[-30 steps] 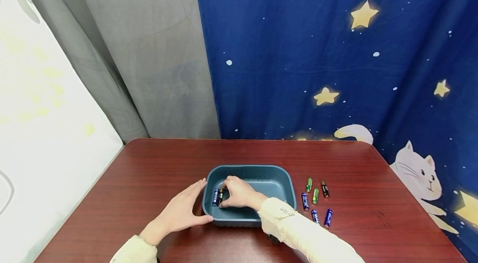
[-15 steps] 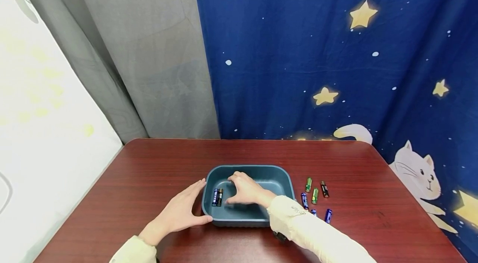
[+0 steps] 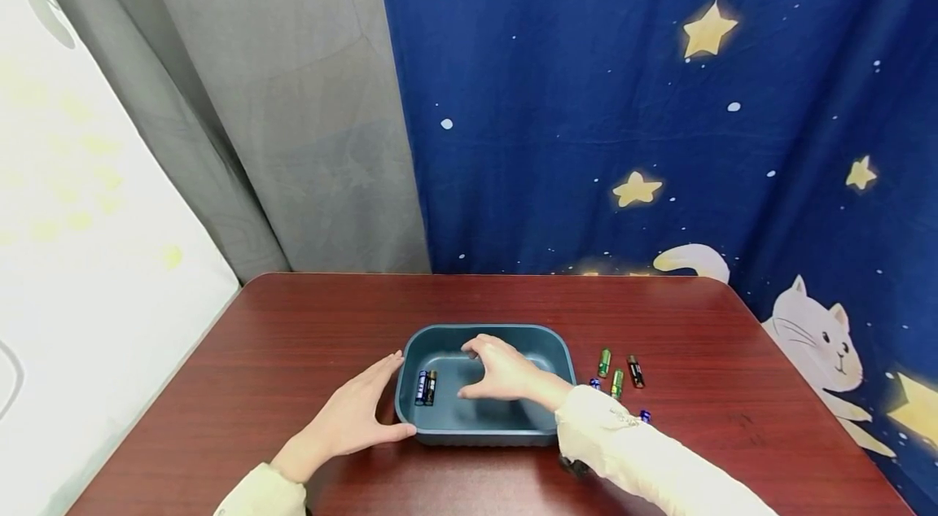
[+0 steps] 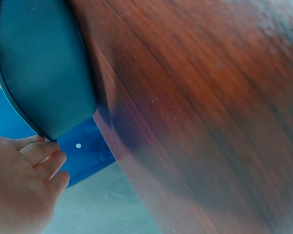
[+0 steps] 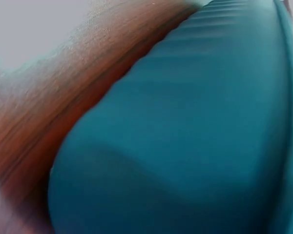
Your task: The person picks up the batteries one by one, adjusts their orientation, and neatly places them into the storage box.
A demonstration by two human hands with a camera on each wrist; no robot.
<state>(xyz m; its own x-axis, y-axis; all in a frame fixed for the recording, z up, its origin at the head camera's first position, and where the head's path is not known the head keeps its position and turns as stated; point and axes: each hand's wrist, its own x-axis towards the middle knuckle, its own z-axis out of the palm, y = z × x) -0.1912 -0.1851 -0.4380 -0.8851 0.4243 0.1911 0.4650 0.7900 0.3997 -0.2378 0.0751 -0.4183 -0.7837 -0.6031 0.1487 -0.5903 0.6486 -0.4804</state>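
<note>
A blue-green plastic bin [image 3: 484, 436] sits on the table. Near its left end, a blue battery [image 3: 421, 388] and a black battery with a gold end [image 3: 430, 388] lie side by side on the bottom. My left hand [image 3: 352, 410] rests against the bin's left end, fingers straight, thumb spread toward the near corner; in the left wrist view its fingertips meet the rim. Inside the bin's outline, my right hand [image 3: 506, 373] hovers right of the two batteries, thumb and fingers parted around nothing. The right wrist view shows only the bin's ribbed outer wall [image 5: 185, 126] and table.
Right of the bin lie more batteries: a green one [image 3: 604, 362], another green one [image 3: 617, 383], a black one [image 3: 635, 371] and blue ones [image 3: 645, 416] partly hidden by the right sleeve [image 3: 630, 443]. Curtains hang behind the red-brown table [image 3: 330, 312].
My right hand has let go of the black battery, leaving it beside the blue one, and has moved right across the bin. Its sleeve now covers more of the blue batteries outside. The left hand stays put.
</note>
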